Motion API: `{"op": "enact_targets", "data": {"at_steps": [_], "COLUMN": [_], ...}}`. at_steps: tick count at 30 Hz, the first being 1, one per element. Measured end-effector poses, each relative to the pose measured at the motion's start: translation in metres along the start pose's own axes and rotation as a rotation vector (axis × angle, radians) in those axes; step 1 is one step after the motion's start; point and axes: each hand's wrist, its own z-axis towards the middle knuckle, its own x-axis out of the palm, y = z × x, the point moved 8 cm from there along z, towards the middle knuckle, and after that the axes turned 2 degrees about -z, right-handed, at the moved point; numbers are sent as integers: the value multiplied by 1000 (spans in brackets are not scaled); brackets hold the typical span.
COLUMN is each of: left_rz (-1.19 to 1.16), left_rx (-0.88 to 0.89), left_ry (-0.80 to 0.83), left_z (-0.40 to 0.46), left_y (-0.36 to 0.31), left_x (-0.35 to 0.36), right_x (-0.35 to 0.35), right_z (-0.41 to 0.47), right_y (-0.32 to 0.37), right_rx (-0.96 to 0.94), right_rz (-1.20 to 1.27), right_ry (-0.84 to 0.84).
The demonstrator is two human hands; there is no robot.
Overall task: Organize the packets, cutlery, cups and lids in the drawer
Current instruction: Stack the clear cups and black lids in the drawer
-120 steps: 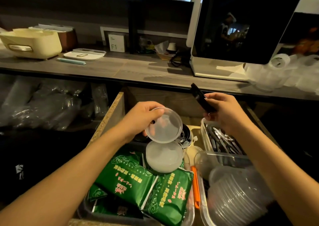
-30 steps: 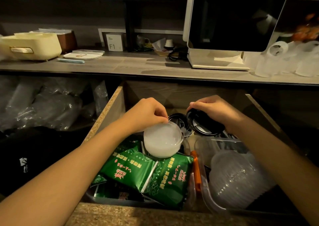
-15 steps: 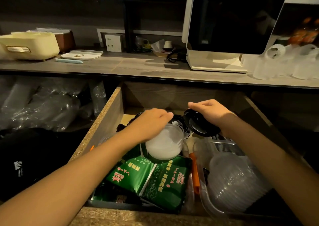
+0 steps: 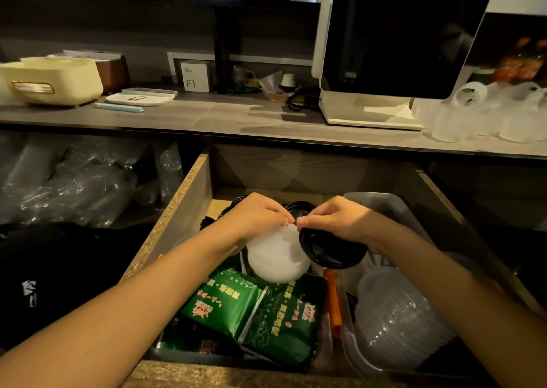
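- Head view, nearest edge: the drawer [image 4: 183, 210] stands pulled open below the counter [image 4: 207, 118]. Its front left holds green packets [image 4: 254, 310] lying flat in a tray, overlapping one another. An orange utensil [image 4: 333, 301] lies along their right edge.
- Front right: a clear bin [image 4: 349, 346] holds a stack of clear dome lids [image 4: 396, 316], lying on its side.
- Middle: the left hand [image 4: 257, 217] grips the top of a frosted plastic cup stack [image 4: 276, 257] from above, fingers curled round its rim. The stack hangs over the rear edge of the packets; whether it rests on them cannot be told.
- Middle right: the right hand [image 4: 340, 220] pinches a black lid [image 4: 331, 250] at its upper rim. The lid is tilted, just beside the cup stack. Fingertips of both hands meet above the two items.
- Behind the hands: further black lids [image 4: 296, 205] sit at the drawer's rear.
- Far: the counter carries a white machine [image 4: 370, 115] and frosted cups [image 4: 479, 112].
- Step in hand, as a judgement: sorting cups and lids into their places.
- Next move, as a judgement: seat the black lid on the rear lid pile and set the cup stack in a free spot, without disturbing the packets.
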Motion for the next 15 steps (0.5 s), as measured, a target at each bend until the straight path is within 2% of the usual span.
{"op": "enact_targets", "data": {"at_steps": [3, 6, 7, 9, 12, 15], "left_rz": [-53, -237, -361, -612, -830, -1006], "left_rx": [10, 245, 303, 344, 313, 221], "left_ry": [-84, -188, -159, 0, 231, 200], "left_z": [2, -5, -9, -16, -30, -36], "left_y": [-1, -26, -35, -48, -62, -63], "left_x": [-9, -23, -23, -16, 6, 13], "right_x": [-14, -46, -55, -63, -59, -46], "right_z": [-1, -8, -13, -19, -16, -1], "right_y": [-2, 3, 8, 23, 51, 65], "right_rx": [35, 18, -3, -106, -213, -190], "right_rz": [-26, 175, 321, 576, 627, 690], "right_ry": [-78, -317, -385, -461, -557, -574]}}
